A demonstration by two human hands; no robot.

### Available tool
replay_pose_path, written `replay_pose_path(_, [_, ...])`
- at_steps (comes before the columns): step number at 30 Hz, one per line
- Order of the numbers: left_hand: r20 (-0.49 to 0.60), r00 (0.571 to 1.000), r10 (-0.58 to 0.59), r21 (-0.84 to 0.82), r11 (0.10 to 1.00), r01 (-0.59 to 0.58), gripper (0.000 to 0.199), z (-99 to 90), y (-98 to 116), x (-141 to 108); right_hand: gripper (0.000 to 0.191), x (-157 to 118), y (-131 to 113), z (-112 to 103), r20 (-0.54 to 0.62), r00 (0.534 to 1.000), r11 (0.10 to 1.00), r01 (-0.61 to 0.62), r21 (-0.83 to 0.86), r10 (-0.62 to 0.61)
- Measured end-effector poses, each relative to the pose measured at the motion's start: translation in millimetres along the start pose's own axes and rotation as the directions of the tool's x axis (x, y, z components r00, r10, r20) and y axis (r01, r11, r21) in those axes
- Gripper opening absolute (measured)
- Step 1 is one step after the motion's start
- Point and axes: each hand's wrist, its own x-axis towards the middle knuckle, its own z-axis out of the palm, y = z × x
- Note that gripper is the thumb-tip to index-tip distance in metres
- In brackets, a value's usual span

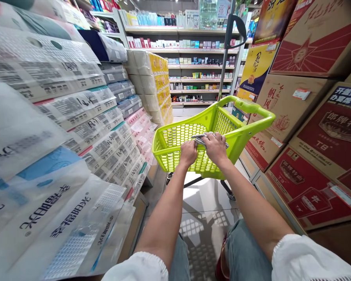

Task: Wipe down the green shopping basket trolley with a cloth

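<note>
A lime-green plastic shopping cart (pixel 178 130) stands side-on in front of me, its handle up at the right. My left hand (pixel 188 153) is closed over the near top rim of the basket. Just to its right, my right hand (pixel 215 146) presses a crumpled grey cloth (pixel 199 137) against the same rim, fingers bent over it. Part of the cloth sticks out between the two hands; the rest is hidden under the right palm. I see nothing in the visible part of the basket.
Stacked tissue packs (pixel 99 132) rise close on the left, with yellow-and-white packs (pixel 155 84) beyond. Liquor cartons (pixel 318 156) line the right side. Shelves of small boxed goods (pixel 193 66) close off the aisle ahead. A dark pole with a loop handle (pixel 226 43) stands behind the cart.
</note>
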Motion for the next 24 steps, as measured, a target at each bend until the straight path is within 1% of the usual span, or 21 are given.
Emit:
replay_pose_path(4, [0.004,1.0,-0.009,-0.015,1.0,0.009,0.031,-3.8,2,-2,0.041,0,34,-13,-0.07,0.989,0.99,-0.135,-0.034,0.132])
replay_pose_path(6, [-0.003,1.0,-0.02,-0.014,1.0,0.02,0.033,-3.7,5,-2,0.041,-1,43,-16,-0.097,0.98,0.983,-0.18,-0.034,0.176])
replay_pose_path(7, [-0.007,1.0,-0.024,-0.009,1.0,0.024,0.033,-3.1,6,-3,0.041,-1,43,-16,-0.094,0.981,0.984,-0.175,-0.031,0.171])
replay_pose_path(9, [-0.013,1.0,-0.028,0.004,1.0,0.028,0.032,-1.5,7,-3,0.04,-1,33,-11,-0.057,0.992,0.994,-0.112,-0.016,0.111])
replay_pose_path(12, [-0.017,0.999,-0.034,0.021,0.999,0.034,0.025,1.1,5,-3,0.041,-1,-1,2,0.016,1.0,1.0,0.007,0.006,-0.007])
replay_pose_path(14, [-0.014,0.999,-0.034,0.031,0.999,0.034,0.02,1.8,2,-3,0.041,0,-20,8,0.029,1.0,1.0,0.011,0.002,-0.011])
replay_pose_path(16, [-0.011,1.0,-0.023,0.036,0.999,0.023,0.02,1.1,-3,-2,0.041,0,-28,9,0.025,1.0,1.0,0.018,0.005,-0.018])
replay_pose_path(17, [-0.011,1.0,-0.016,0.035,0.999,0.016,0.02,0.0,-6,-3,0.041,0,-26,8,0.02,0.999,1.0,0.029,0.007,-0.029])
replay_pose_path(19, [-0.013,1.0,0.002,0.025,1.0,-0.001,0.024,-3.0,-11,-3,0.04,0,-13,1,0.007,1.0,1.0,0.027,0.002,-0.027])
replay_pose_path(22, [-0.02,1.0,0.007,0.004,1.0,-0.007,0.03,-7.9,-15,-4,0.04,0,15,-12,-0.033,0.998,0.998,-0.061,-0.028,0.06])
replay_pose_path(24, [-0.021,1.0,-0.006,-0.002,1.0,0.006,0.03,-9.8,-17,-5,0.041,-1,24,-18,-0.061,0.99,0.991,-0.128,-0.04,0.125])
